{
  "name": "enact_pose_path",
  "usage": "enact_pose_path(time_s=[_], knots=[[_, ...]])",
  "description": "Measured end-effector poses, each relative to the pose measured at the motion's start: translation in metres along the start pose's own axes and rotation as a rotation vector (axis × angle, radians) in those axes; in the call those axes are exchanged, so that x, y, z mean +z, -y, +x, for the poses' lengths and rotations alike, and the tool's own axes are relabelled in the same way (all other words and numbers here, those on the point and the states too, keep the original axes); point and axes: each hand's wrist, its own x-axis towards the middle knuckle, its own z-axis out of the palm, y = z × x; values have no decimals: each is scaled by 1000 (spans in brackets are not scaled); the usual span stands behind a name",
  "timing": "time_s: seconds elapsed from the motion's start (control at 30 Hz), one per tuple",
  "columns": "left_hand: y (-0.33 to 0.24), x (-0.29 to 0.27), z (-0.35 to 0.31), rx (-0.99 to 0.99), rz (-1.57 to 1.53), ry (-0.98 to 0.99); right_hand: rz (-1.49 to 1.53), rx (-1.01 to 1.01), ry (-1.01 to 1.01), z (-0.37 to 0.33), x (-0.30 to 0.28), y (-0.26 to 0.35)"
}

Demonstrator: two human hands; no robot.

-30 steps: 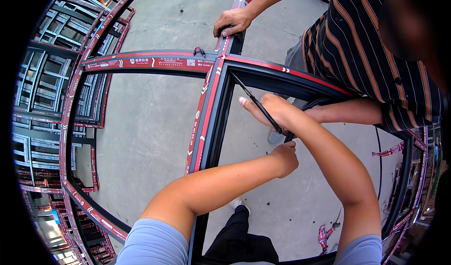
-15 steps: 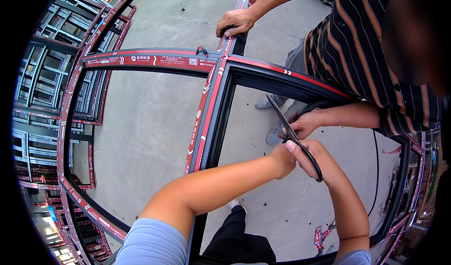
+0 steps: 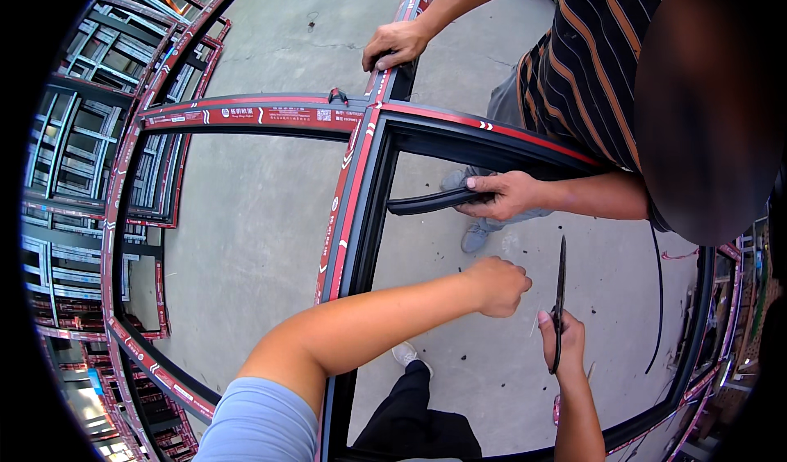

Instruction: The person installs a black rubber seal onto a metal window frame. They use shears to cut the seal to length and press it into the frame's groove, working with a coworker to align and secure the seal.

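My right hand [image 3: 567, 341] grips a pair of black scissors [image 3: 561, 286], the blades pointing up and away from me. To its left, my left hand [image 3: 498, 286] is curled into a fist above the opening of the window frame [image 3: 348, 183]; whether anything is inside cannot be seen. Just beyond it, a co-worker's hand [image 3: 504, 195] holds a black rubber sealing strip [image 3: 430, 203] whose end points left to the frame's middle bar. The co-worker's other hand [image 3: 397, 44] rests on the frame past the crossing of the bars.
A small red and black clip-like piece [image 3: 338, 95] sits on the crossbar. A long black strip [image 3: 659, 306] hangs at the right side of the opening. More frames [image 3: 74, 150] are stacked at the left. Dark scraps dot the concrete floor [image 3: 246, 216].
My hands, together at the scissors before, have parted. The scissors have moved right and nearer me, away from the co-worker's hand. That hand has risen, and its strip now shows pointing left.
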Motion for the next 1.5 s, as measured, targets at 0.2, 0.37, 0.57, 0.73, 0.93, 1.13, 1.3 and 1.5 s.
enact_pose_path(time_s=[0.2,0.37,0.57,0.73,0.93,1.13,1.3,1.5], knots=[[-11,3,1,228,-879,-125,17,28,-119,-3,22,-3],[-26,-6,1,-139,-999,-159,-236,-76,-40,-1,32,26],[-12,0,5,-229,-715,-242,-253,24,182,0,18,58],[-4,8,6,-212,-367,-41,-217,-127,167,-6,-1,82],[-16,10,1,-286,-268,395,-91,-482,9,8,3,127],[-6,46,14,-93,47,585,-257,-992,-191,88,41,172],[-12,37,13,-132,95,596,-512,-980,-242,157,78,194],[-12,32,5,-121,67,553,-600,-912,-222,214,130,210]])
